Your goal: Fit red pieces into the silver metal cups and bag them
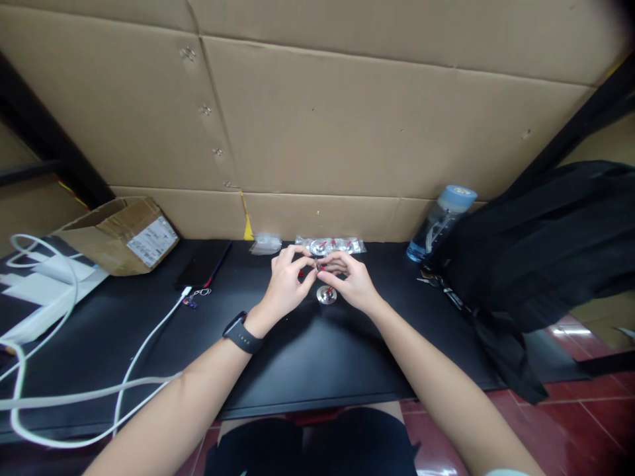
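Note:
My left hand (288,281) and my right hand (350,281) meet over the middle of the black tabletop. Fingertips of both hands pinch a small dark metallic piece (318,264) with a bit of red by it; its exact kind is too small to make out. Just below the fingers, a shiny round metal disc (326,295) with a red part at its centre lies on the table. Behind the hands is a clear plastic packet (342,246) holding silver, round-looking parts with red bits. Left of it rests another clear plastic bag (266,244).
An open cardboard box (119,238), a black phone (203,264) and white cables (143,344) occupy the left side. At the right stand a blue-capped bottle (439,225) and a black bag (546,244), keys beside them. A cardboard wall (372,132) closes off the back.

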Demonstrator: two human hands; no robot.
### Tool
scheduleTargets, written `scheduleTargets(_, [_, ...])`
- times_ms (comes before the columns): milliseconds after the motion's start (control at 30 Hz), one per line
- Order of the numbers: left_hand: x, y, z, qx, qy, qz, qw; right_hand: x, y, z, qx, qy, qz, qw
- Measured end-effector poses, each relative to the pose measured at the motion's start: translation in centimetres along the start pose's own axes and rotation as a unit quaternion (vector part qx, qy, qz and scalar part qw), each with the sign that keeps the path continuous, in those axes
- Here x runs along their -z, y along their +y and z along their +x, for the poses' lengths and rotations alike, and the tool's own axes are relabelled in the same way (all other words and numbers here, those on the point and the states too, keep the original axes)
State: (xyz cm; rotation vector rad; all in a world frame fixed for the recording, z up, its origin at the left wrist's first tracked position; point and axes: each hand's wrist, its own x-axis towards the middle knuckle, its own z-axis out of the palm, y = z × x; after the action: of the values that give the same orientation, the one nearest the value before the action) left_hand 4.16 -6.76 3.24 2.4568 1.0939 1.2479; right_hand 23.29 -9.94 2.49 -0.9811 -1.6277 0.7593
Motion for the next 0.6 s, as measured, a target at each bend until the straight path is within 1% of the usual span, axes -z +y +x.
scheduleTargets(67, [0.1,0.2,-0.1,-0.004,0.023,0.017,1.000,0.1,-0.1,0.1,-0.008,-0.012,-0.040,0.999])
scheduleTargets(133, [0.1,0.4,-0.1,-0.008,0.035,0.025,0.999,0.1,0.0,0.1,0.007,-0.024,-0.076,0.997])
scheduleTargets(233, [0.3,0.5,0.0,-0.008,0.027,0.019,0.999,0.1,0.1,0.2,0.034,-0.034,-0.084,0.995])
scheduleTargets(367, [0.6,0.5,0.3,0.026,0.017,-0.022,0.999,0.4,0.0,0.2,0.032,-0.033,-0.126,0.991])
scheduleTargets(433, [0.6,0.3,0.3,0.022,-0.016,-0.035,0.999,0.7,-0.2,0.2,0.032,-0.036,-0.153,0.987])
scheduleTargets(533, [0.2,0.0,0.1,-0.008,-0.090,-0.019,0.996,1.0,-0.5,0.3,0.039,-0.042,-0.159,0.986])
scheduleTargets(600, [-0.3,-0.3,0.0,-0.014,-0.111,-0.016,0.994,1.1,-0.5,0.3,0.041,-0.044,-0.153,0.986])
